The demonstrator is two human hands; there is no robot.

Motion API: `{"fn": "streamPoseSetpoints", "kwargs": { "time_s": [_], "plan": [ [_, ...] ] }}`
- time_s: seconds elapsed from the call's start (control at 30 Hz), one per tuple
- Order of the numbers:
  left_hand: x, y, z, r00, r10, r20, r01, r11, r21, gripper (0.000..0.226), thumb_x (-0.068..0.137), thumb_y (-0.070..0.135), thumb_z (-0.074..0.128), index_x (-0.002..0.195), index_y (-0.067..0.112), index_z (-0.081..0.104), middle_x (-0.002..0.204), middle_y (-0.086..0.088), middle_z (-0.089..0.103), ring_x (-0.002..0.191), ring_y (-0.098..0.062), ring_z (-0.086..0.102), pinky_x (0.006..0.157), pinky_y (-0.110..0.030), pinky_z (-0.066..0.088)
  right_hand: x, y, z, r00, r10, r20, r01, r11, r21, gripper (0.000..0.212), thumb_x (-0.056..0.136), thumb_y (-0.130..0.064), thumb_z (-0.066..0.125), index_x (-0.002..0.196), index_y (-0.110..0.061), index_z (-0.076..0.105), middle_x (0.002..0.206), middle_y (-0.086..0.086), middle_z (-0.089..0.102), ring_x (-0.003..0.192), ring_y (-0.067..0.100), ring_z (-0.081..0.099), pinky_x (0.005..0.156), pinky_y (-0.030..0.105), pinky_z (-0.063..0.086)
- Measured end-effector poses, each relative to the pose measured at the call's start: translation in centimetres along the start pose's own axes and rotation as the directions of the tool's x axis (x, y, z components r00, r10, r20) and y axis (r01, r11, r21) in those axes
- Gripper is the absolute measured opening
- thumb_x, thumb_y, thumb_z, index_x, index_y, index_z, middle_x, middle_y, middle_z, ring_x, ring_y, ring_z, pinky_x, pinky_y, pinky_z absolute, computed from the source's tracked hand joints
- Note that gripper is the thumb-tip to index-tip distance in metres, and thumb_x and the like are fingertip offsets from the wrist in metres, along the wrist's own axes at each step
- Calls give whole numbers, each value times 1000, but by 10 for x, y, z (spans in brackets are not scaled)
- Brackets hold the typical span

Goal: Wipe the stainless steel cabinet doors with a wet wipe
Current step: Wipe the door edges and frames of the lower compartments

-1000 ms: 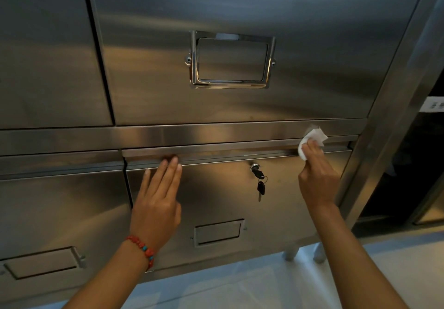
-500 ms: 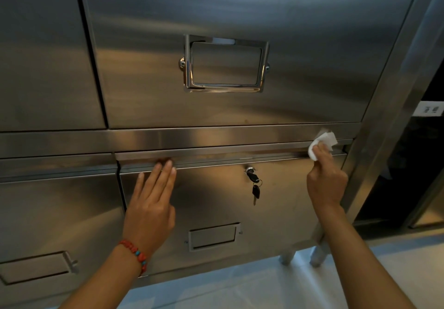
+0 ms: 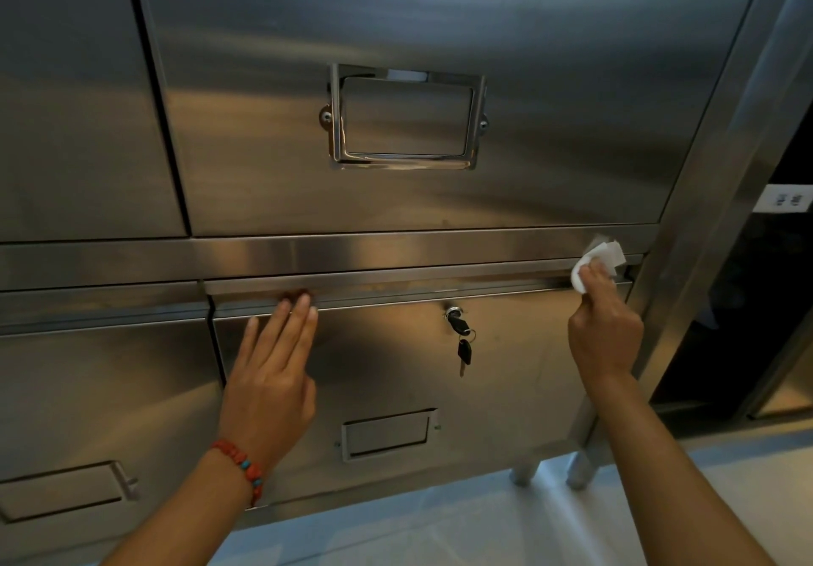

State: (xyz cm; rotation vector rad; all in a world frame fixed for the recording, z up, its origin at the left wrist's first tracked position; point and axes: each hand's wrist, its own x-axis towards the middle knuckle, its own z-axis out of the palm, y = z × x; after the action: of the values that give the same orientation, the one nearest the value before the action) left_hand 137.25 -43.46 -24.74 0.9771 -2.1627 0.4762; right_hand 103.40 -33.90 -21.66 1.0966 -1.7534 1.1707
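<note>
Since the earlier pictures the right hand (image 3: pixel 605 332) has carried the wet wipe (image 3: pixel 599 259) further to the right along the top ledge of the lower door (image 3: pixel 396 367); now it is at the ledge's right end, near the cabinet post (image 3: pixel 721 213). The left hand (image 3: pixel 268 372) has stayed in its place.

In the head view, the right hand pinches the crumpled white wipe in curled fingers and presses it on the ledge. The left hand lies flat on the lower door with straight fingers, the fingertips (image 3: pixel 303 301) touching the ledge. A red bead bracelet (image 3: pixel 242 466) is on the left wrist. A bunch of keys (image 3: pixel 462 341) hangs from the lock between the two hands. Above is the upper door (image 3: pixel 440 15) with a shiny label frame (image 3: pixel 407 116).
</note>
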Motion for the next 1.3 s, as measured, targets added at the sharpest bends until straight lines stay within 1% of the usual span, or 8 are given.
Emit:
{"fn": "streamPoseSetpoints", "kwargs": {
  "time_s": [0.1,0.27,0.43,0.67,0.83,1.0,1.17,1.3],
  "plan": [
    [0,0,0,1000,1,-6,-1,1000,2,63,71,12,33,129,-5,50,138,-19,45,131,-28,34,111,-44,18,-1,-2,0,1000,-10,15,10,1000,4,35,76,18,63,111,12,63,112,29,62,100,44,62,77,56,54],
    [0,0,1,1000,-2,-3,2,1000,6,63,71,12,33,129,-5,50,139,-19,45,131,-28,35,112,-43,18,-7,-2,4,988,-153,25,154,988,-15,40,70,23,65,109,12,64,111,30,62,100,45,62,78,56,53],
    [0,0,0,1000,-4,0,4,1000,11,64,70,12,33,129,-5,50,139,-18,45,131,-27,34,112,-42,16,-3,4,2,998,-69,0,69,998,-12,36,73,22,62,108,14,64,111,31,61,100,47,61,76,57,53],
    [0,1,-1,1000,-9,-2,9,1000,1,63,71,13,33,129,-5,50,138,-19,46,130,-28,35,111,-43,18,7,13,-4,998,-53,-22,52,996,-75,36,69,24,57,101,13,67,106,32,63,90,51,63,65,55,54],
    [0,1,0,1000,-11,7,11,1000,9,63,71,14,33,129,-5,50,138,-19,46,129,-30,40,111,-43,17,5,1,-3,1000,16,-16,-17,999,-44,32,74,20,56,103,13,66,106,32,63,93,51,62,71,59,53],
    [0,1,0,1000,-16,17,16,1000,16,64,71,13,33,129,-4,50,138,-19,46,128,-31,41,112,-43,18,-8,-22,3,999,-48,25,48,999,6,35,75,20,63,109,12,63,111,30,62,101,45,62,82,55,52],
    [-1,2,-1,1000,-22,19,22,1000,11,64,70,12,32,130,-5,50,139,-19,45,128,-32,43,112,-43,16,-14,-44,6,993,-120,-21,121,993,15,38,68,25,66,104,15,65,106,31,63,96,46,63,77,57,53],
    [-1,4,-2,1000,-29,11,29,1000,5,64,70,12,32,129,-5,50,138,-20,46,127,-33,44,111,-43,17,-17,-57,7,989,-148,-18,148,988,33,42,64,28,67,104,15,65,106,31,64,96,46,63,76,57,53]
  ]
}}
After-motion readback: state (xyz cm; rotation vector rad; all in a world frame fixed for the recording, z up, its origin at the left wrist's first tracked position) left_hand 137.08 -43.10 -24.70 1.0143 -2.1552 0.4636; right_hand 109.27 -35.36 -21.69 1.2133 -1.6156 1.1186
